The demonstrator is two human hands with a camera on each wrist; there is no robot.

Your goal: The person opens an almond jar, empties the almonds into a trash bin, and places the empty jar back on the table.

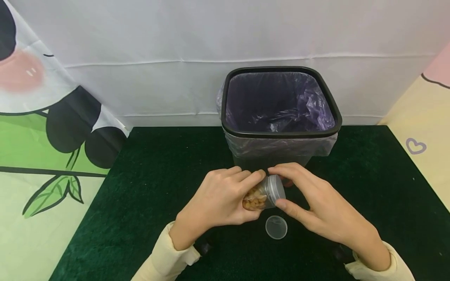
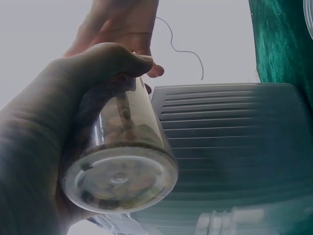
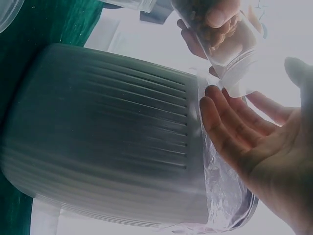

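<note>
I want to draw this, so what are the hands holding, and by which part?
The left hand holds the clear jar around its side. The right hand is at its top end; whether it grips cannot be told.

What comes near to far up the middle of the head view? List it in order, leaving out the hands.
Clear round disc → jar with tan pieces → lined bin → white backdrop.

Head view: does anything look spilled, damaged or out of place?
Nothing looks spilled or damaged. Only the clear disc stands out: it lies loose on the green cloth, apart from the jar tilted in the left hand, so it may be stray.
</note>
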